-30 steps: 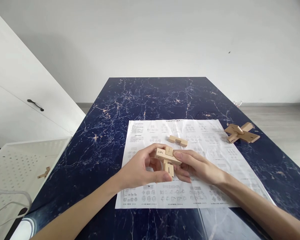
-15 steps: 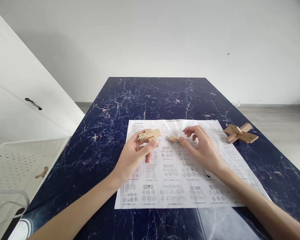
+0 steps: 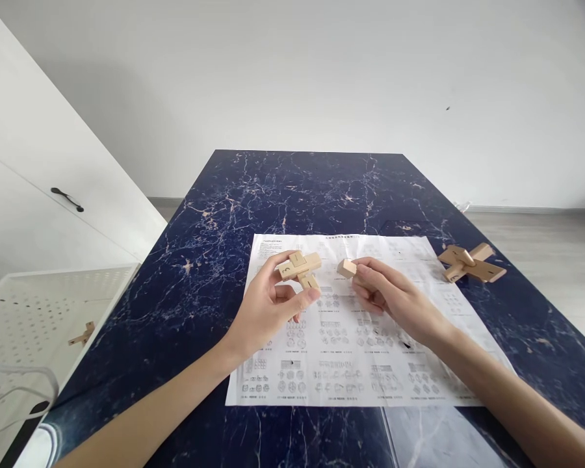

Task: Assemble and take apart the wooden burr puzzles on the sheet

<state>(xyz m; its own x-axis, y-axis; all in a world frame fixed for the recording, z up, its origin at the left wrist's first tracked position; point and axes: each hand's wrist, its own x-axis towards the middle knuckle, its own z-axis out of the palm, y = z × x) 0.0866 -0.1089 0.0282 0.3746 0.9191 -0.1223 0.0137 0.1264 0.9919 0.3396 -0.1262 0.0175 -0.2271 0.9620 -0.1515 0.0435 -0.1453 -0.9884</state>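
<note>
My left hand (image 3: 273, 299) grips a cross of interlocked wooden puzzle pieces (image 3: 299, 268), marked with dark numbers, between thumb and fingers. To its right, my right hand (image 3: 394, 292) pinches a single wooden puzzle piece (image 3: 346, 268), one end of which points toward the cross. A gap separates the single piece from the cross. The fingers hide the rest of that piece. Beneath both hands lies a creased white instruction sheet (image 3: 341, 383) printed with rows of small diagrams.
Another assembled wooden puzzle (image 3: 470, 262) rests on the dark blue marbled table (image 3: 297, 195), by the sheet's right edge. At the lower left, a white perforated basket (image 3: 24, 305) holds a small wooden piece (image 3: 82, 333) and stands beside a white cabinet (image 3: 53, 162).
My right hand has picked the single piece up from the sheet and closed its fingers round it. My left hand has shifted slightly right and turned the cross.
</note>
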